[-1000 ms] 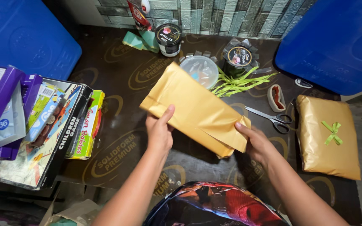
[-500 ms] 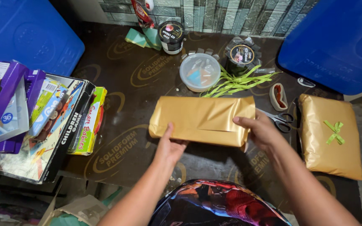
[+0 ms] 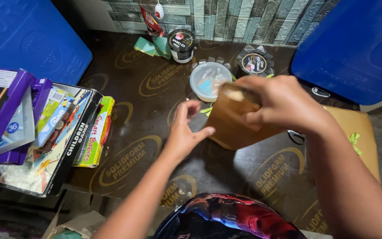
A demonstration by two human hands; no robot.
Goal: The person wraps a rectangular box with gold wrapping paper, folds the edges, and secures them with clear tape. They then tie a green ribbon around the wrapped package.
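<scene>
Dim indoor light, glare on glossy tabletop (image 3: 155, 132); right hand (image 3: 284, 104) and gold parcel (image 3: 235, 121) motion-blurred; corners dark.

The wrapped parcel (image 3: 235, 124) stood at the counter's (image 3: 155, 132) centre, with the right hand (image 3: 284, 104) on its top and the left hand (image 3: 186, 130) at its nine o'clock side. A lidded tub (image 3: 209, 80) lay at twelve o'clock behind it, a stack of boxes (image 3: 45, 132) at nine o'clock, a second parcel (image 3: 359, 132) at three o'clock.
</scene>
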